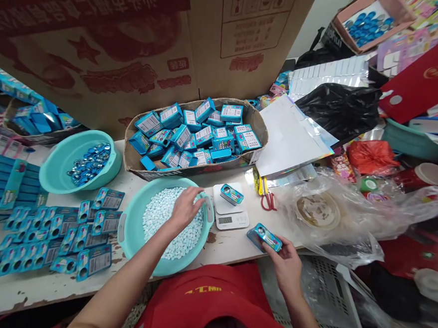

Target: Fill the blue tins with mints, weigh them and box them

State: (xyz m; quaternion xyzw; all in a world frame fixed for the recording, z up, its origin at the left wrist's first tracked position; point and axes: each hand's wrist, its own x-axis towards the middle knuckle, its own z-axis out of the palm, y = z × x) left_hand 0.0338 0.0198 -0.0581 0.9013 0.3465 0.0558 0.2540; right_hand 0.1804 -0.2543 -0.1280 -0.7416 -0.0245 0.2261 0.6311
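My left hand [186, 209] is over the right side of a turquoise basin [131, 203] of small pale mint-like pellets [159, 210]. Its fingers point right, slightly bent and apart, with nothing visible between them. At the table's front edge my right hand [289, 264] grips a small blue printed carton [268, 237] with a dark round hole in its top face. Between the hands, a similar blue carton [232, 195] rests on a white digital scale [233, 221] with a lit display, whose digits are too small to read surely.
Behind the basin stands a cut-down cardboard tray [262, 124] heaped with blue cartons. A second turquoise basin [48, 172] holds shiny blue pieces. Rows of cartons [94, 260] line the left. Red-handled scissors [268, 201] and a plastic bag [350, 213] lie to the right.
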